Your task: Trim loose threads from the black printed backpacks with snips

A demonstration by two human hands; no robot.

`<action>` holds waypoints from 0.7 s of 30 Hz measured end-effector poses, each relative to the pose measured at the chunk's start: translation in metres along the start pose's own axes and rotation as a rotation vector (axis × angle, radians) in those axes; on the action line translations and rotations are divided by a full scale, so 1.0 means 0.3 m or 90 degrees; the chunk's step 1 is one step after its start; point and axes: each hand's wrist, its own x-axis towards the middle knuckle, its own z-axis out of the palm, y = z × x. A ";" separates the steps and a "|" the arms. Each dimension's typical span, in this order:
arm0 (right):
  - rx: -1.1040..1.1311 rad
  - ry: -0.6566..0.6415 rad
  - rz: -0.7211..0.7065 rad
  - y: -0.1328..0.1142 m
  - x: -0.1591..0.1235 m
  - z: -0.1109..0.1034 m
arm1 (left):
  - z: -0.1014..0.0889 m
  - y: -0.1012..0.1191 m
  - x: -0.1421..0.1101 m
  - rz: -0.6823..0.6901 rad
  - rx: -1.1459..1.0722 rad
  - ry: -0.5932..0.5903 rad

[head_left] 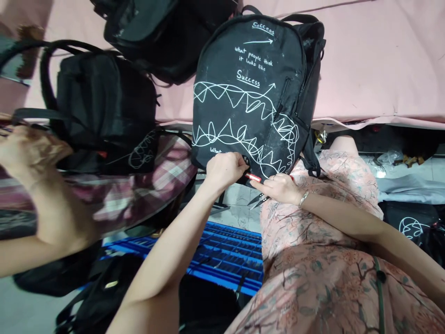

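Pink sheeting (375,65) across the background; at its near edge, face up, a black fabric backpack (222,109) with white scribbled lines and lettering, lower end overhanging. Left hand (224,170) closed at the backpack's bottom edge, anything pinched hidden from view. Right hand (283,186) just beside, curled around black-bladed snips (257,200), fingertips near a small red-and-white tag (253,177). Far left, a co-worker's blurred hand (24,150).

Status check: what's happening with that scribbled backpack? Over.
Left hand at lower edge of backpack. Right hand beside red tag, holding snips. Left hand hiding some lettering.
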 end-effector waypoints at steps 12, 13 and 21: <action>-0.059 -0.026 -0.049 -0.018 -0.011 -0.035 | -0.041 0.036 -0.061 0.065 0.011 0.015; -0.071 -0.014 -0.048 -0.020 -0.014 -0.024 | -0.036 0.026 -0.070 0.047 0.004 0.036; -0.116 0.100 -0.090 -0.028 -0.026 0.040 | 0.123 -0.103 -0.190 0.234 -0.064 0.236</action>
